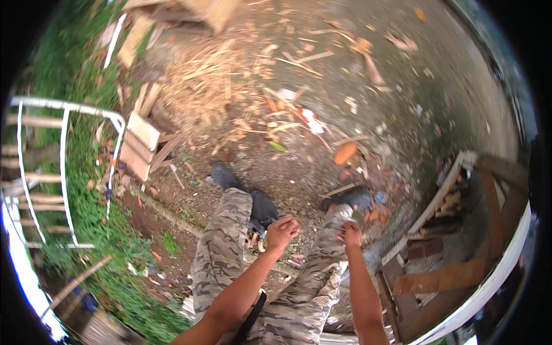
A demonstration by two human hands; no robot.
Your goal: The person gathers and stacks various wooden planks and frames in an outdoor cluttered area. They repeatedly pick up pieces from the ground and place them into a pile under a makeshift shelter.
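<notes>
My left hand [282, 233] hangs in front of my left shin with its fingers curled in. Whether anything small sits inside it is too blurred to tell. Just beyond it, between my shoes, lies a black bag-like thing [263, 208] with a few pale handle-like ends poking out at its near side. Over my right lower leg hovers my right hand [349, 234], also with bent fingers; its palm side is hidden. Both forearms come in from below, above camouflage trousers [221, 230]. A dark shoe [351, 199] shows on the right foot.
Wood shavings [207, 72] and offcuts litter the dirt ahead. Boards [141, 144] lean at the left, beside a white metal frame [64, 144] on grass. A wooden structure [443, 282] with bricks and planks stands at the right. An orange leaf [345, 153] lies ahead.
</notes>
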